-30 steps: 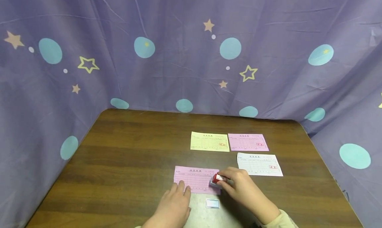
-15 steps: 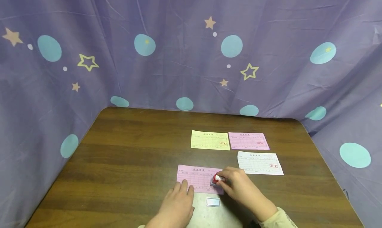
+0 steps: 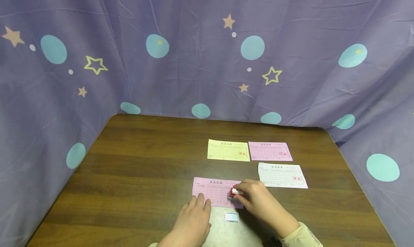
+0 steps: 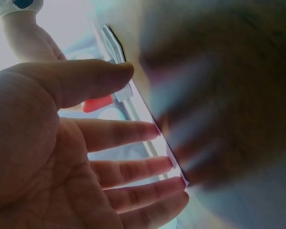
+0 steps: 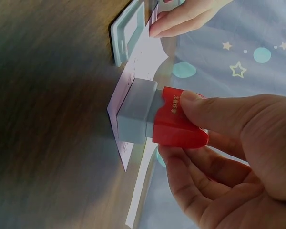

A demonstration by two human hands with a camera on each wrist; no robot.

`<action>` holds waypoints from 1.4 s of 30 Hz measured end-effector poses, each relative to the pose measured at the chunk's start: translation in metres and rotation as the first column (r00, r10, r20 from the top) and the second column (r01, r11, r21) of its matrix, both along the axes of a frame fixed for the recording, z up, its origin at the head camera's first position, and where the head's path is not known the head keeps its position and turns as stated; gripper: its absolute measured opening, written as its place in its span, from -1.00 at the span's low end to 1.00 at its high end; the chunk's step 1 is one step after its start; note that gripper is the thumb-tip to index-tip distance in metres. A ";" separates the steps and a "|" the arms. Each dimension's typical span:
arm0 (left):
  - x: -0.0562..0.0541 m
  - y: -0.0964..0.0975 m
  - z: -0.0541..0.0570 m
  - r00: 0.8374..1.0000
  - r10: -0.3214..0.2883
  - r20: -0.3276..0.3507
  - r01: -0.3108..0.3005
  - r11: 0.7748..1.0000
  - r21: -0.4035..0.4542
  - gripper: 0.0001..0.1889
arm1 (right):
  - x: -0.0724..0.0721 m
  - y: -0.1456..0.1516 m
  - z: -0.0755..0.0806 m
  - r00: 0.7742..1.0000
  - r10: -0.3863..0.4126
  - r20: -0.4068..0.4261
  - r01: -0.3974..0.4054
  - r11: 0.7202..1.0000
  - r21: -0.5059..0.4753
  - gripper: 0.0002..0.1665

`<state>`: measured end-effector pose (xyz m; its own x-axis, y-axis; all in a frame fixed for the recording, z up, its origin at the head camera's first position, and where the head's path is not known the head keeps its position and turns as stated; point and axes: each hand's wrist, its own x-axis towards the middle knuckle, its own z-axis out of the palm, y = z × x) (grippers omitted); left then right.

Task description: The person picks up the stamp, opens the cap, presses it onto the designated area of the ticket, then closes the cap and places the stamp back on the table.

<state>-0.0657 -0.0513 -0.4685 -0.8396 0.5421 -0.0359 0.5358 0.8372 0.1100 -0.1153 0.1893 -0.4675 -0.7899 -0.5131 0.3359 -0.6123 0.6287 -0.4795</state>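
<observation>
A pink printed slip (image 3: 207, 188) lies near the front of the wooden table. My left hand (image 3: 193, 218) rests straight fingertips along its lower left edge, thumb held apart in the left wrist view. At the slip's right end, my right hand (image 3: 260, 201) pinches the red handle of a stamp (image 5: 178, 119) between thumb and fingers. The stamp's grey base (image 5: 137, 110) stands upright against the slip, its underside hidden. In front of the slip sits a small rectangular stamp cap (image 3: 231, 217), shown as a shallow tray in the right wrist view.
Further back lie a yellow slip (image 3: 226, 150), another pink slip (image 3: 265, 150) and a white slip (image 3: 279, 173), each with a red boxed mark at its right. A purple curtain (image 3: 194, 53) borders the table (image 3: 136, 157) at the back and sides.
The front pink slip and my left hand have shifted slightly right. My right hand stays at the slip's right end with the stamp. The head view has tilted a little.
</observation>
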 end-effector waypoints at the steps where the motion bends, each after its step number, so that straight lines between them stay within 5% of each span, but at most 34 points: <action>1: 0.000 0.000 0.001 1.000 -0.001 0.001 0.001 1.000 0.001 -0.32 | 0.000 0.000 0.000 1.000 -0.001 -0.002 0.001 1.000 0.000 -0.76; 23: -0.003 -0.009 0.004 0.996 -0.012 0.091 0.005 0.997 0.073 -0.44 | 0.000 -0.006 -0.003 0.999 -0.032 0.009 0.032 0.998 0.058 -0.71; 32: -0.003 -0.010 0.004 0.998 -0.021 0.051 0.018 0.997 0.073 -0.47 | -0.003 -0.004 -0.002 0.999 -0.027 0.043 0.026 0.999 0.026 -0.70; 42: -0.003 -0.009 0.005 0.995 -0.016 0.103 0.009 0.998 0.064 -0.45 | -0.003 -0.004 -0.004 0.997 -0.045 0.065 0.044 0.999 0.026 -0.70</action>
<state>-0.0690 -0.0606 -0.4638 -0.8264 0.5562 -0.0875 0.5289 0.8201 0.2185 -0.1181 0.1857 -0.4712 -0.8321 -0.4843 0.2704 -0.5511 0.6666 -0.5019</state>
